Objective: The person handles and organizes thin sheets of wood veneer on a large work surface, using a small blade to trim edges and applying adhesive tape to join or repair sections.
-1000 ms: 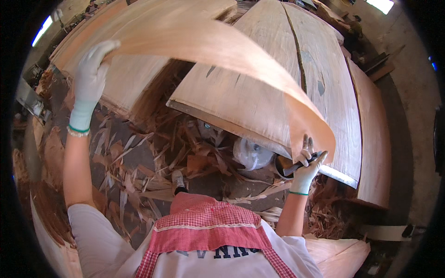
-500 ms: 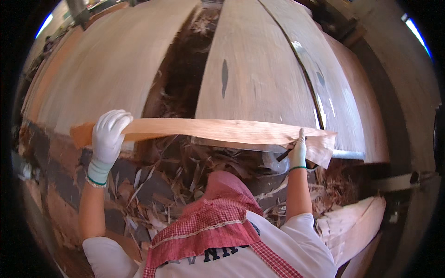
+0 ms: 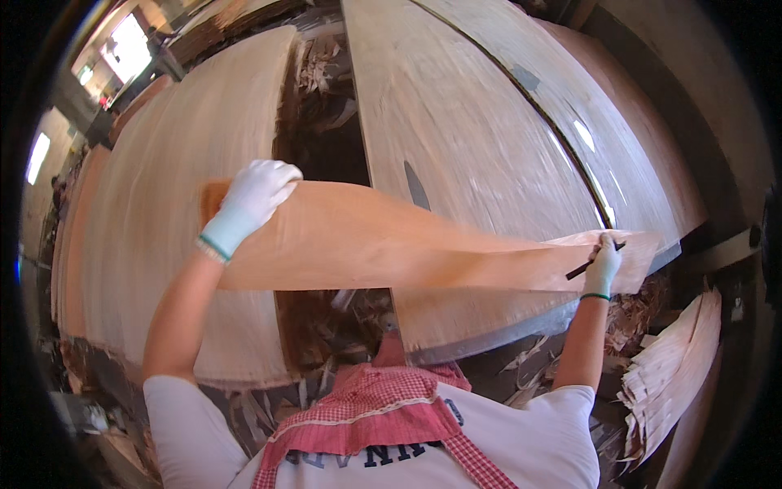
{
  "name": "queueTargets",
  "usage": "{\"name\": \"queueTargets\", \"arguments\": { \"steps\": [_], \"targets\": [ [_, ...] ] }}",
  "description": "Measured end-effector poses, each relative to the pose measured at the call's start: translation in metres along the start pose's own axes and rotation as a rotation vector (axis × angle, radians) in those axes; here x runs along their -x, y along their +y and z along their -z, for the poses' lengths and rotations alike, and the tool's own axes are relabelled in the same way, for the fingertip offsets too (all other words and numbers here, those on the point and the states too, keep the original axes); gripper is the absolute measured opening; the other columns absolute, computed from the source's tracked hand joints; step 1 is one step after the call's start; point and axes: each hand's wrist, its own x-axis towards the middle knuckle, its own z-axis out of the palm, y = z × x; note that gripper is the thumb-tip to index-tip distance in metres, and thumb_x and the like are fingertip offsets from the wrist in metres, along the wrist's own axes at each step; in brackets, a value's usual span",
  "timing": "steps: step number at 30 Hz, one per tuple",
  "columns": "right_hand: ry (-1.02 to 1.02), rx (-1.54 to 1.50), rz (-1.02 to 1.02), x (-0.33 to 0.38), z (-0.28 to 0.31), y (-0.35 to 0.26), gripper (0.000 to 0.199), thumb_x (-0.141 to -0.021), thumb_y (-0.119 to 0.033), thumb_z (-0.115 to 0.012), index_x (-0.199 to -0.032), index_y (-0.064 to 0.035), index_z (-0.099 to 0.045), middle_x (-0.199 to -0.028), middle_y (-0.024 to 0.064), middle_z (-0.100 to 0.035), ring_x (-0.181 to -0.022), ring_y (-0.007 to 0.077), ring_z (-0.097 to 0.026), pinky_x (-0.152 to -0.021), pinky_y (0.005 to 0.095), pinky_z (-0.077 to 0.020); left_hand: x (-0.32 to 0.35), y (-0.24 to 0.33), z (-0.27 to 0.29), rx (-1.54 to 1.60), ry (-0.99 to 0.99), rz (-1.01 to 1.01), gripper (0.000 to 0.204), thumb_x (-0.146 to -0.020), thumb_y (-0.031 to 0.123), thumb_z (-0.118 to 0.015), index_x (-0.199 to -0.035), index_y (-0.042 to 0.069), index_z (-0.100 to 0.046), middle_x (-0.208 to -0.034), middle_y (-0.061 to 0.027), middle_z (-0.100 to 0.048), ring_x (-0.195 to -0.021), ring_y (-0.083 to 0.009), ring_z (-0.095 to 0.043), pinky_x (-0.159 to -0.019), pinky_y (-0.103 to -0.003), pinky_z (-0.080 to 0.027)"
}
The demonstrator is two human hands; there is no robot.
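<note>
A long, thin sheet of wood veneer [image 3: 366, 236] stretches between my two gloved hands, twisted along its length. My left hand [image 3: 259, 196], in a white glove, is closed on its left end. My right hand [image 3: 603, 265] grips the narrower right end and also holds a slim dark tool [image 3: 580, 270], whose kind I cannot make out. Under the veneer lie a pale stack of wood sheets [image 3: 179, 187] on the left and a broad pale sheet [image 3: 464, 163] with a dark oval patch on the right.
Between the sheets runs a dark gap [image 3: 322, 147] with veneer scraps. A long dark strip [image 3: 529, 98] crosses the right-hand sheets. Torn veneer pieces [image 3: 672, 375] lie at the lower right. Far off at the upper left, a person [image 3: 163, 53] stands near a bright window.
Both hands have moved farther forward over the sheets, and the right hand has also shifted right. The veneer has turned to show more of its broad face.
</note>
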Motion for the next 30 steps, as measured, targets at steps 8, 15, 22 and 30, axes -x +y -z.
{"name": "queueTargets", "arguments": {
  "steps": [8,15,22,30],
  "targets": [
    [0.322,-0.067,0.310,-0.004,0.021,-0.128,0.012,-0.089,-0.015,-0.068,-0.089,-0.0094,-0.058,-0.066,-0.0046,-0.049,-0.052,0.0043,-0.040,-0.045,0.0190,-0.0306,-0.275,-0.058,-0.043,-0.112,0.314,-0.219,0.025,-0.083,0.007,-0.057,-0.107,0.013,-0.062,-0.102,-0.0104,-0.063,-0.102,-0.0323,-0.057,-0.091,-0.045,-0.045],
    [0.796,-0.075,0.286,0.137,0.040,-0.170,0.017,-0.090,-0.026,-0.068,-0.087,-0.0132,-0.058,-0.067,-0.0038,-0.046,-0.055,0.0057,-0.039,-0.046,0.0191,-0.0318,-0.410,-0.033,-0.041,0.213,0.858,-0.583,0.036,-0.079,-0.001,-0.053,-0.112,0.011,-0.063,-0.102,-0.0148,-0.066,-0.098,-0.0342,-0.061,-0.084,-0.043,-0.049],
    [1.047,0.011,0.216,0.272,-0.055,-0.098,0.018,-0.090,-0.018,-0.067,-0.104,-0.0064,-0.064,-0.077,-0.0023,-0.056,-0.057,0.0044,-0.048,-0.046,0.0180,-0.0414,-0.430,-0.105,-0.143,0.419,0.696,-0.622,0.034,-0.074,-0.004,-0.062,-0.106,0.010,-0.065,-0.107,-0.0084,-0.066,-0.109,-0.0285,-0.059,-0.096,-0.041,-0.045],
    [0.945,-0.233,0.056,0.285,-0.253,0.027,0.011,-0.090,-0.014,-0.067,-0.093,-0.0086,-0.058,-0.079,0.0019,-0.062,-0.053,0.0052,-0.048,-0.041,0.0184,-0.0328,-0.414,-0.257,-0.293,1.794,0.168,0.470,0.054,-0.100,0.024,-0.050,-0.140,-0.007,-0.033,-0.139,-0.0161,-0.046,-0.127,-0.0269,-0.045,-0.107,-0.036,-0.038]
  ]
}}
